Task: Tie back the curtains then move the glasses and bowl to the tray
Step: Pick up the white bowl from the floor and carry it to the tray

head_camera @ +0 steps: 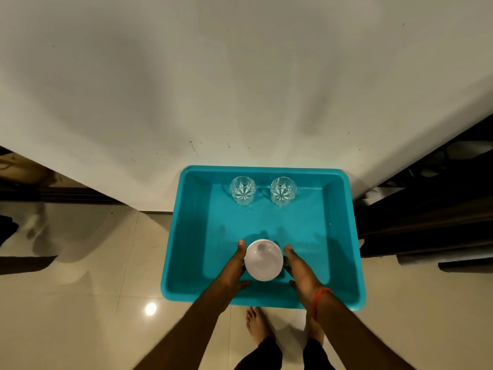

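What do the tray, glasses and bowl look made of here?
Tray: likely plastic, glossy teal with moulded rounded corners. Glasses: clear cut glass, star pattern in the bases. Bowl: smooth white, ceramic or plastic; cannot tell which.

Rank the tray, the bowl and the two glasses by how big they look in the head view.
1. Tray, by far the largest.
2. Bowl, though it sits nearer the camera.
3. Left glass and right glass: alike, unranked.
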